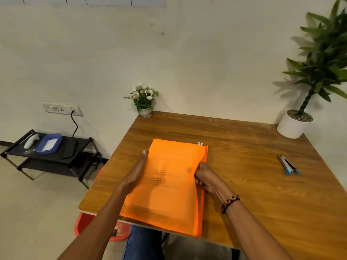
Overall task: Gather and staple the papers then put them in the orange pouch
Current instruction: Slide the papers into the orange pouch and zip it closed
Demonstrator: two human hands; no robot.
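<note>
The orange pouch (165,186) lies flat on the wooden table (253,166), near its front-left part, with the bottom corner hanging slightly past the front edge. The papers (159,180) are already inside: printed lines and a small grid show through the thin orange fabric. So gathering and stapling look done, and the step in hand is the last one, seating the sheets and closing up.

The left hand (136,173) rests along the pouch's left edge, fingers straight and together, steadying it and gripping nothing. The right hand (205,178) is at the pouch's right edge, where the zip side (206,152) runs, with its fingers curled in on the edge. It seems to pinch the fabric or the papers' edge there; which of the two cannot be told. A small white tab (200,143) sits at the pouch's far right corner, possibly the zip pull, but too small to be sure.

The stapler (288,164) lies well apart on the right of the table, untouched by either hand.

Likely next: push the papers fully in so no edge catches, then find the zip pull and run it along the open side while the left hand keeps the pouch flat. Snagging a sheet's edge is the risk.
</note>
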